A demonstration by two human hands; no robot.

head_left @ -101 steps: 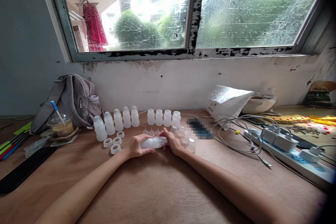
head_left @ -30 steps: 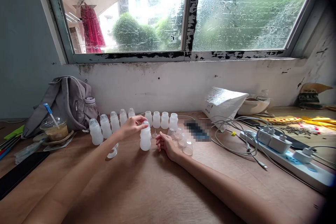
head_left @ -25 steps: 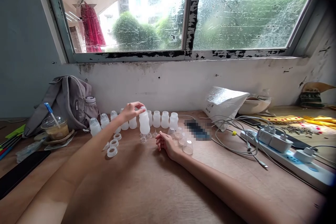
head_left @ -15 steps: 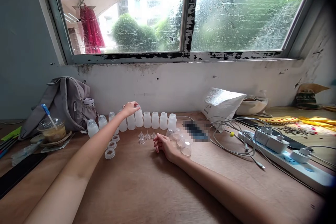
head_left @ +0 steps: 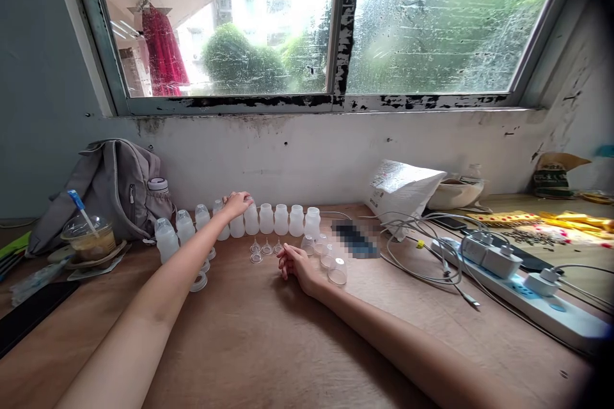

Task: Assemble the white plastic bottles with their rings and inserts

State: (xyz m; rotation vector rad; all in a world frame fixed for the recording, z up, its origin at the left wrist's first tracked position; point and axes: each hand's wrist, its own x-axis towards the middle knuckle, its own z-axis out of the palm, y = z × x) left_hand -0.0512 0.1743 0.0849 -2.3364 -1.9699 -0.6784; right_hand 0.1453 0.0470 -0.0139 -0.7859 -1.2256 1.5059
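A row of frosted baby bottles [head_left: 281, 220] stands along the back of the brown table. My left hand [head_left: 236, 204] reaches across, its fingers closed round the top of one baby bottle [head_left: 251, 220]; the fingers hide the bottle's mouth. Leftward, several bottles [head_left: 165, 239] wear clear domed tops. White collar rings [head_left: 198, 282] lie partly behind my left forearm. My right hand [head_left: 296, 264] rests on the table, fingers loosely curled, with nothing visible in them. Clear teats [head_left: 256, 254] sit just left of it, and clear dome caps [head_left: 338, 273] stand to its right.
At the left are a grey backpack [head_left: 115, 188], a drink cup with a straw [head_left: 91, 236] and a black flat object [head_left: 36, 316]. A white pouch [head_left: 400, 195], tangled cables [head_left: 422, 262] and a power strip [head_left: 515, 287] with chargers occupy the right.
The view has shifted slightly. My left hand stays at the top of the same bottle, which stands a little lower against its neighbours. My left forearm covers more of the rings. My right hand stays put.
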